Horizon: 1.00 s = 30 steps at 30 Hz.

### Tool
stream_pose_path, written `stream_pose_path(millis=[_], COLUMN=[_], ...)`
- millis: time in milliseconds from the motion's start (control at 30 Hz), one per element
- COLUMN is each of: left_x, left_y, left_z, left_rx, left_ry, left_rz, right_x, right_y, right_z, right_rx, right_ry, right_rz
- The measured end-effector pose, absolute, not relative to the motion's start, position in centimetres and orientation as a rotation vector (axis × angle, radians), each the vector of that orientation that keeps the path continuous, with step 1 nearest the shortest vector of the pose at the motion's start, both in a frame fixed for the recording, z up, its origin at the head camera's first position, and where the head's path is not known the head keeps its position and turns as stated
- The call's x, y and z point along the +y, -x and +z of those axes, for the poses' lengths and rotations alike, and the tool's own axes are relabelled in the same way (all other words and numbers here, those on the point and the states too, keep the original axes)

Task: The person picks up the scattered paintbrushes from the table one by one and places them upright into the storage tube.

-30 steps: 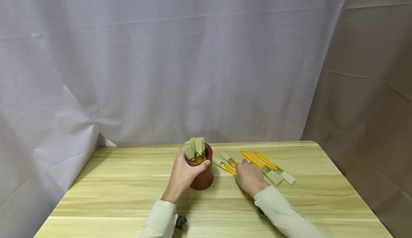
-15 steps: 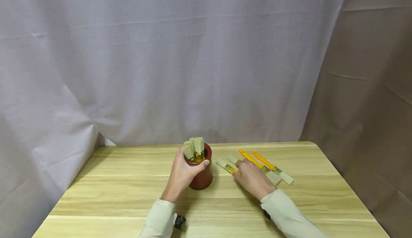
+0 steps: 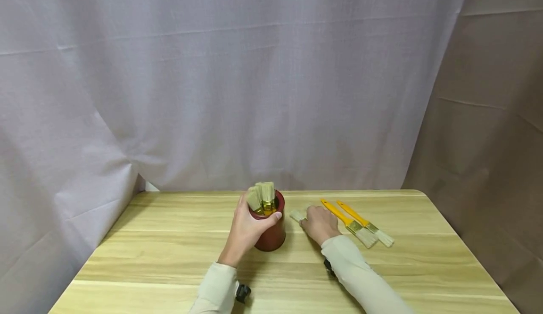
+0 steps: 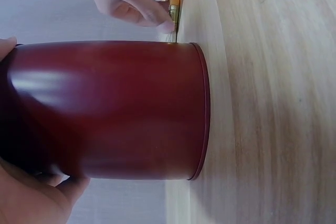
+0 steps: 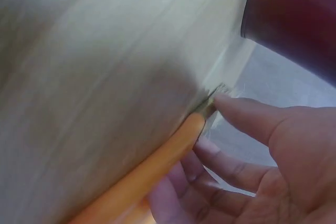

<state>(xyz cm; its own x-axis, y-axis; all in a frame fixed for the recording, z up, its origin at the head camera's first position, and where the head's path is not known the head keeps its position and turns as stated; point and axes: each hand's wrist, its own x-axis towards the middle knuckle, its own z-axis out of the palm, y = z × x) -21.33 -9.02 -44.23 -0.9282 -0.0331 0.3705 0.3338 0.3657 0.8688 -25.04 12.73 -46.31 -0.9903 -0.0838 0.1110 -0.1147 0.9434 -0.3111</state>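
Observation:
My left hand [image 3: 243, 234] grips a dark red cylindrical cup [image 3: 272, 238] near its rim, with the thumb at the front. The cup stands upright on the table. Several paintbrushes [image 3: 267, 194] stand in it, bristles up. To the cup's right, my right hand [image 3: 320, 224] pinches a yellow-handled paintbrush [image 5: 152, 169] lying on the table. In the right wrist view the thumb [image 5: 252, 116] presses its metal band and the other fingers curl on the far side. Part of a second yellow handle [image 5: 137, 213] shows beneath it. The hand hides most of both brushes in the head view.
Right of the right hand, a wider paintbrush [image 3: 352, 225] and a narrower paintbrush [image 3: 368, 225] lie side by side on the wooden table [image 3: 169, 257], bristles toward the near right. A grey curtain [image 3: 254, 92] hangs behind the table.
My right hand has shifted over the two nearer paintbrushes, first back and then left, and now covers more of them and pinches one. My left hand keeps its grip on the cup.

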Motion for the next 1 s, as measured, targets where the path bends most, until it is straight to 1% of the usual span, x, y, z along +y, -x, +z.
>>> stream_pose_path(millis=[133, 300, 500, 633, 833, 1000], left_x=[-9.0, -9.0, -9.1, -9.0, -9.0, -9.0], left_y=[21.4, 21.4, 21.4, 21.5, 21.4, 21.4], left_z=[-44.3, -44.3, -44.4, -44.4, -44.4, -44.3], left_rx=[-2.307, -2.311, -2.31, -2.311, -2.312, -2.315], left_ry=[0.265, 0.27, 0.268, 0.268, 0.265, 0.263], left_rz=[-1.58, -1.58, -1.588, -1.59, -1.588, -1.582], right_x=[12.7, 12.8, 13.4, 14.0, 14.8, 15.1], right_y=[25.1, 24.8, 24.4, 24.1, 22.9, 22.0], right_z=[-46.4, -46.7, -46.5, -45.5, -42.9, -40.3], right_rx=[-3.033, -3.076, -3.053, -2.995, -2.872, -2.759], right_ry=[-0.135, -0.087, -0.112, -0.145, -0.18, -0.233], right_rz=[0.518, 0.767, 0.999, 1.098, 1.283, 1.204])
